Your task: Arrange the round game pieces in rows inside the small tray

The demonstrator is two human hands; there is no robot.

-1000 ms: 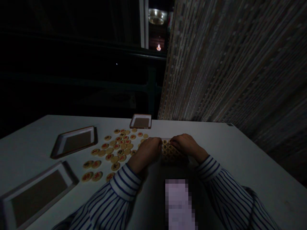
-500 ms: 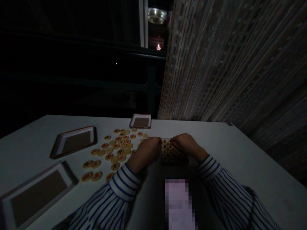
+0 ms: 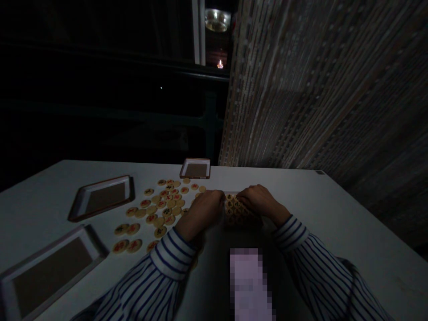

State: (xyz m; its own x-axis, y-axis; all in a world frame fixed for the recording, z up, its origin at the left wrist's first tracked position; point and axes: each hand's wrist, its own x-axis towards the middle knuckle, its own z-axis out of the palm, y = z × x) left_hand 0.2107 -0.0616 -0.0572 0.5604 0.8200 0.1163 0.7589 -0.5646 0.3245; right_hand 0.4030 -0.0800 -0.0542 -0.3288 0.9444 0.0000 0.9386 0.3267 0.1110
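Note:
Rows of round wooden xiangqi pieces (image 3: pixel 234 208) with dark characters are lined up in front of me, apparently in a shallow box whose outline is lost in shadow. My left hand (image 3: pixel 204 211) is closed at their far left corner, fingertips bent down and partly hidden. On the far right side, my right hand (image 3: pixel 258 199) is also closed, its fingers pinched at the edge of the top row. What either hand grips cannot be made out. Loose xiangqi pieces (image 3: pixel 170 203), red and dark marked, some blank side up, are scattered left of my left hand.
Three shallow trays or lids stand on the white table (image 3: pixel 321 232): a large one (image 3: pixel 82 232) near left, another (image 3: pixel 129 189) behind it, a small one (image 3: pixel 195 160) at the far edge. A pixelated screen (image 3: pixel 249 285) lies nearest me. A string curtain (image 3: pixel 284 89) hangs behind.
The view has shifted very slightly. Both hands keep their places at the rows of pieces, and no piece has visibly moved.

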